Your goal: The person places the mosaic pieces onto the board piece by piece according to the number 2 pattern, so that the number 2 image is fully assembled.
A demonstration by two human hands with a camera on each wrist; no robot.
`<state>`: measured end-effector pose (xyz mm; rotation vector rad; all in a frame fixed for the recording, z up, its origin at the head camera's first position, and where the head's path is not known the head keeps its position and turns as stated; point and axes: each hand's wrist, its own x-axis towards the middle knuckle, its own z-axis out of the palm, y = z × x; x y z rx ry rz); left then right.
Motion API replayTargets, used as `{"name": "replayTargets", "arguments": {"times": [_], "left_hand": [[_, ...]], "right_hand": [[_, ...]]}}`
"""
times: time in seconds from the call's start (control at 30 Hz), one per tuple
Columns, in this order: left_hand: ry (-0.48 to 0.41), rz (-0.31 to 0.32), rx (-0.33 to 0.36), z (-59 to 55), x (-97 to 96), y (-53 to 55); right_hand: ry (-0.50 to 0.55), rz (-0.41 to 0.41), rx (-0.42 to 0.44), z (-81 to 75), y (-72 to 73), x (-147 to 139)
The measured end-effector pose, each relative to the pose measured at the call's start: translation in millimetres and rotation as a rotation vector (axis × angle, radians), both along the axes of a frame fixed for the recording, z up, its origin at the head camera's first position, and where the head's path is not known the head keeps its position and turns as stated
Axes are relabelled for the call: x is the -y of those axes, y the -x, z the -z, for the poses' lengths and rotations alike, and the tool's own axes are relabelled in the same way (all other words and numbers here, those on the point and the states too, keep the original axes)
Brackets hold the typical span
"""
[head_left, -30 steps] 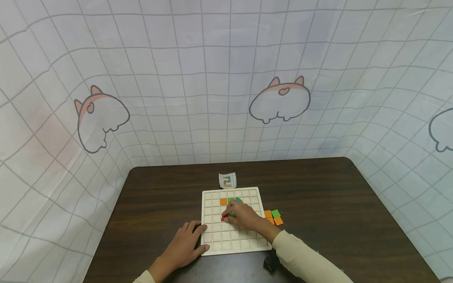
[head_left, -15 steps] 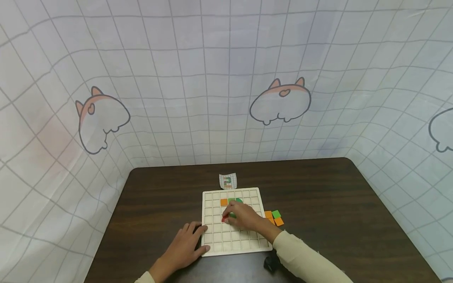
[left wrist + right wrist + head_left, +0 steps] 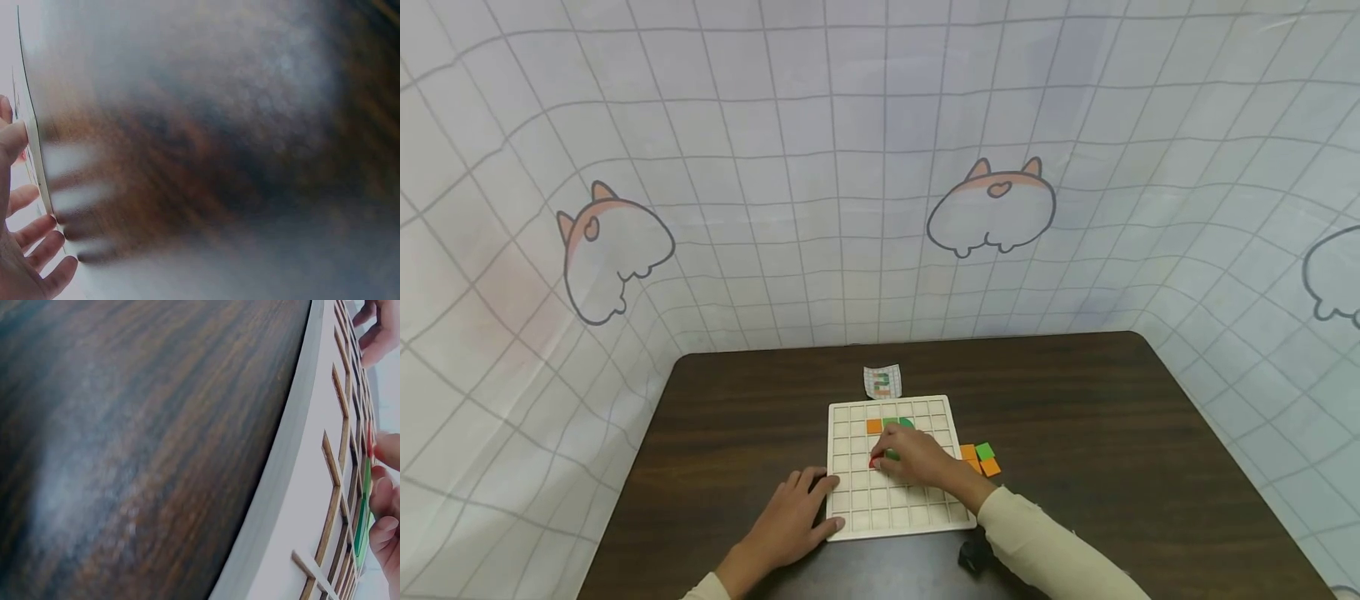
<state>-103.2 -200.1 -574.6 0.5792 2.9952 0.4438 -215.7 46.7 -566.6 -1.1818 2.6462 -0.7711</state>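
A cream grid board (image 3: pixel 895 518) lies on the dark wooden table. My right hand (image 3: pixel 916 458) is over its middle, thumb and fingertips pinching a small red tile (image 3: pixel 876 462) at the grid. The hand covers part of that tile. Right beside the fingers is a green tile (image 3: pixel 892 455), and in the right wrist view green pieces (image 3: pixel 365 506) run along the grid below the red one. Higher on the board sit an orange square tile (image 3: pixel 874 426), a light green tile (image 3: pixel 890 422) and a round green one (image 3: pixel 907 422). My left hand (image 3: pixel 786 518) rests with spread fingers at the board's left edge.
Several loose orange tiles (image 3: pixel 990 467) and a green tile (image 3: pixel 984 452) lie just right of the board. Behind it is a small paper card (image 3: pixel 882 382) with a coloured pattern. A black object (image 3: pixel 973 557) sits near the right sleeve. White gridded cloth (image 3: pixel 865 208) surrounds the table.
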Motion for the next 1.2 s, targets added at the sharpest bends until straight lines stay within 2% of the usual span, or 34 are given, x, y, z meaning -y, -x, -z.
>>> {"name": "replayTargets", "arguments": {"times": [0.17, 0.3, 0.5, 0.73, 0.93, 1.03, 1.2], "left_hand": [[0.017, -0.010, 0.019, 2.2, 0.0, 0.2], [0.002, -0.002, 0.036, 2.9, -0.9, -0.7], [0.006, -0.011, 0.072, 3.7, -2.5, -1.1], [-0.003, -0.012, 0.058, -0.3, 0.0, 1.6], [-0.004, 0.000, 0.040, 0.9, 1.6, 0.1], [-0.008, 0.001, 0.046, 1.7, 1.7, 0.0], [-0.008, -0.002, 0.057, 1.2, 2.1, 2.0]], "right_hand": [[0.027, 0.006, -0.007, -1.1, -0.6, -5.1], [0.062, 0.051, -0.008, 1.7, 0.7, -14.6], [0.113, 0.095, -0.011, 7.3, 4.7, -37.4], [0.167, 0.124, -0.050, 6.1, 12.4, -71.2], [0.170, 0.191, -0.027, 6.1, 14.9, -106.9], [0.138, 0.226, -0.022, 7.0, 16.4, -123.0], [0.085, 0.237, 0.000, 6.0, 18.2, -143.7]]}}
